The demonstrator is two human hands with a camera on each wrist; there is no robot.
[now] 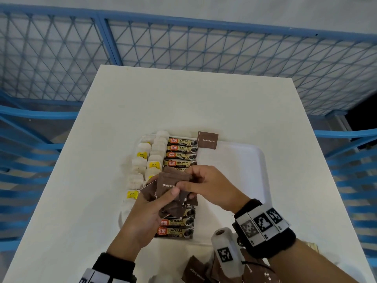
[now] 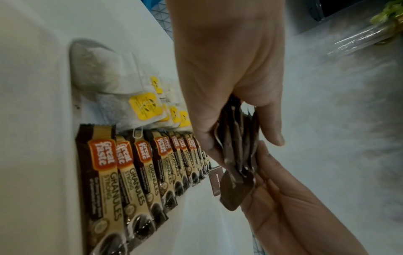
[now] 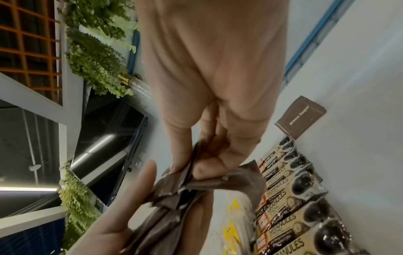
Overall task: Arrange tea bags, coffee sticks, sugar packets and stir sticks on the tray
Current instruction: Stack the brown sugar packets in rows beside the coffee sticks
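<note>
My left hand (image 1: 161,201) grips a fanned stack of brown sugar packets (image 1: 170,185) over the white tray (image 1: 234,176). My right hand (image 1: 190,180) pinches the edge of one packet in that stack; the right wrist view shows its thumb and forefinger (image 3: 205,169) closed on the brown packet (image 3: 187,174). A single brown sugar packet (image 1: 208,140) lies at the tray's far edge. A column of coffee sticks (image 1: 181,152) runs down the tray's middle, partly hidden by my hands. Tea bags (image 1: 142,160) with yellow tags fill the left side.
More brown sugar packets (image 1: 194,270) lie on the white table (image 1: 204,103) near its front edge, under my right wrist. The tray's right half is bare. A blue mesh fence (image 1: 183,43) surrounds the table.
</note>
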